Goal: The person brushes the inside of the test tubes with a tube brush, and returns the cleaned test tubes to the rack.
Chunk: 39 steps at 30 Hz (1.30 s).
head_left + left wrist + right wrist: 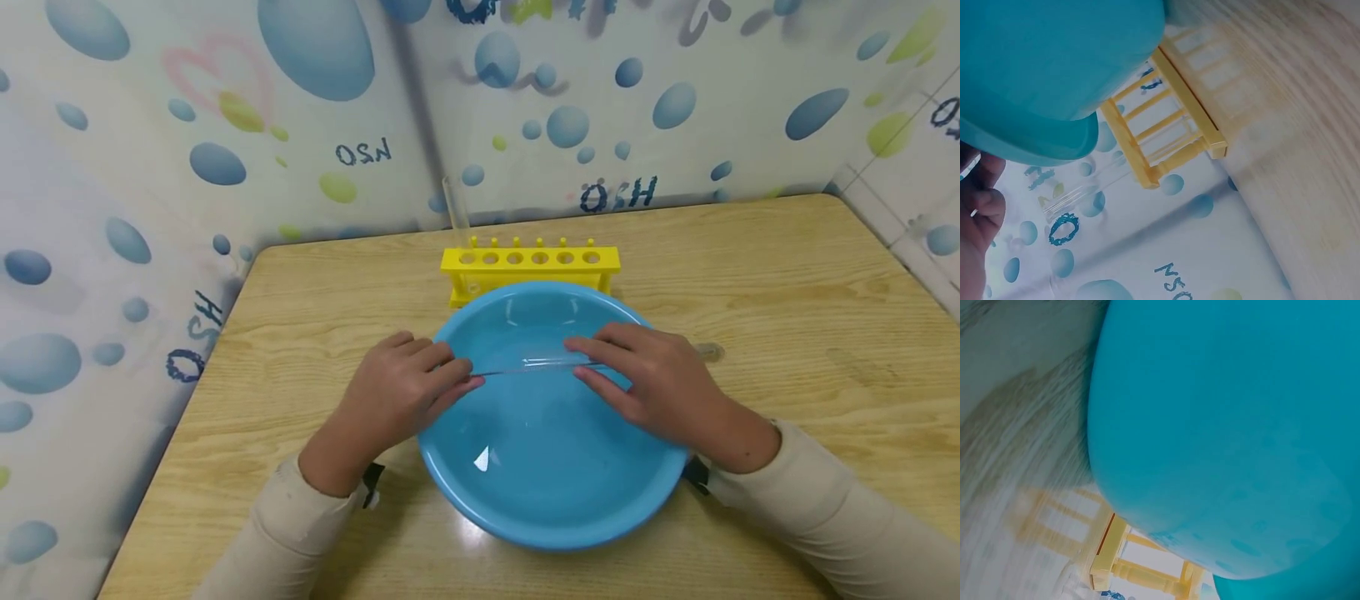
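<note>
In the head view, my left hand (408, 379) pinches the end of a thin wire-like rod (498, 372) above the blue basin (555, 542). The rod runs rightward into a clear glass tube (547, 362). My right hand (660, 383) holds this tube between thumb and fingers, over the basin's right side. A greyish rounded end (708, 352) shows beyond the right hand, in line with the tube. The left wrist view catches only part of the left hand (982, 212) below the basin's rim; in the right wrist view the basin wall (1210, 437) fills most of the picture.
Behind the basin stands a yellow test tube rack (528, 260) with a row of holes and pegs. One clear test tube (455, 208) stands in its leftmost hole. The wooden table (787, 275) meets a wall (480, 117) patterned with bubbles and letters.
</note>
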Each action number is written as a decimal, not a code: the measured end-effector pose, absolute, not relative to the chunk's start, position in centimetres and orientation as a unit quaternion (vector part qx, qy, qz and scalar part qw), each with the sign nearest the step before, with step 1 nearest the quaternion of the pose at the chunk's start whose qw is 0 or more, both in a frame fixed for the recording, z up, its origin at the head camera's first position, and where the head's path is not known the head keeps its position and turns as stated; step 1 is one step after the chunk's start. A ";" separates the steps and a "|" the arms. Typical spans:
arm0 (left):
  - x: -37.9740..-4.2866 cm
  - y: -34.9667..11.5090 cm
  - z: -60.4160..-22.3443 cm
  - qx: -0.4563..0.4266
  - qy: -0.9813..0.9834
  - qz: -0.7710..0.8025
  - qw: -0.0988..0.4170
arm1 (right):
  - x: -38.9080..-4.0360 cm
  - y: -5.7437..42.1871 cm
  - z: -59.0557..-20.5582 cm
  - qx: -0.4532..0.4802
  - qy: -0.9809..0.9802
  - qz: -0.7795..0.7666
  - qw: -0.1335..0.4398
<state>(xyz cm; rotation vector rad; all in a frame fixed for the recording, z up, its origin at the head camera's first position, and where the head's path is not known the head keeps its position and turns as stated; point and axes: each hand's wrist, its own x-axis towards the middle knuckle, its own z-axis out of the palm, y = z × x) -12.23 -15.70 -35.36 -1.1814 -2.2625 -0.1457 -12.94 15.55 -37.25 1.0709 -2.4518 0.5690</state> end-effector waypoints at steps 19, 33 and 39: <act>-11.0 -15.1 -34.6 -0.322 -0.879 -0.351 0.016 | -13.0 15.5 -37.6 0.393 -0.863 0.228 0.222; -11.3 -15.5 -34.4 -0.292 -0.915 -0.256 0.114 | -13.0 15.4 -37.4 0.369 -0.876 0.220 0.221; -11.3 -15.4 -34.5 -0.285 -0.914 -0.267 0.111 | -13.0 15.4 -37.4 0.377 -0.871 0.221 0.225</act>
